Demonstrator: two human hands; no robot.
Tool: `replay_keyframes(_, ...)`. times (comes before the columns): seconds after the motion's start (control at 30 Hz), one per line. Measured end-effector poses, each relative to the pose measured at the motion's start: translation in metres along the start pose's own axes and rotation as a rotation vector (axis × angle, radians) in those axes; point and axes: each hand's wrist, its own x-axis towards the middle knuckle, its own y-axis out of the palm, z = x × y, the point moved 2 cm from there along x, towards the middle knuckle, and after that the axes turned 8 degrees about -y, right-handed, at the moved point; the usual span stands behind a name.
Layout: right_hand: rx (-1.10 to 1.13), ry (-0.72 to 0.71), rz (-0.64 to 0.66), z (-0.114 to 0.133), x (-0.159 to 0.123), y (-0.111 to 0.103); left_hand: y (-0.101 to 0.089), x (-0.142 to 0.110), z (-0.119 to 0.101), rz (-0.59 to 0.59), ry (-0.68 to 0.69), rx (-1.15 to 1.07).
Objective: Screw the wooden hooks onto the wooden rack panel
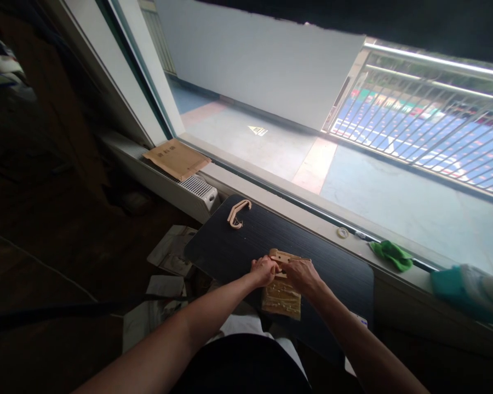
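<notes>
Both my hands work close together over the dark table [225,251]. My left hand [264,270] is closed on the near left end of a light wooden piece with holes [286,256]. Bent over the same piece, my right hand [303,276] has its fingers closed on it; the fingertips are partly hidden. Just below the hands lies a flat, yellowish-brown packet in clear wrapping [281,300]. Farther off on the table rests a bent, hook-shaped wooden piece [239,212], with small thin parts, perhaps screws, by its near end.
A brown envelope [176,157] lies on the white radiator [189,194] at left. Along the window sill are a tape roll [342,233], a green cloth [391,255] and a teal container [454,287]. A pale flat object [350,365] sits by the table's right edge.
</notes>
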Motion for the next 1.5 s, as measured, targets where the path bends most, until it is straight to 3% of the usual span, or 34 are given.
replay_keyframes(0.4, -0.032, 0.034, -0.008, -0.004, 0.005, 0.009, -0.002, 0.000, -0.001, 0.012, -0.025, 0.000)
replay_keyframes(0.6, -0.029, -0.035, -0.040, 0.000, -0.002, 0.002, -0.005, 0.000, -0.002, 0.049, -0.032, 0.037)
replay_keyframes(0.9, -0.053, 0.016, -0.038, -0.003, 0.006, 0.015, -0.002, 0.001, -0.001, 0.029, -0.026, 0.021)
replay_keyframes(1.13, -0.067, -0.029, -0.031, -0.001, 0.001, 0.005, -0.006, -0.001, -0.003, 0.070, -0.030, 0.029)
replay_keyframes(1.5, -0.058, 0.032, -0.014, 0.000, 0.004, 0.005, -0.008, -0.004, -0.004, 0.069, -0.032, 0.033)
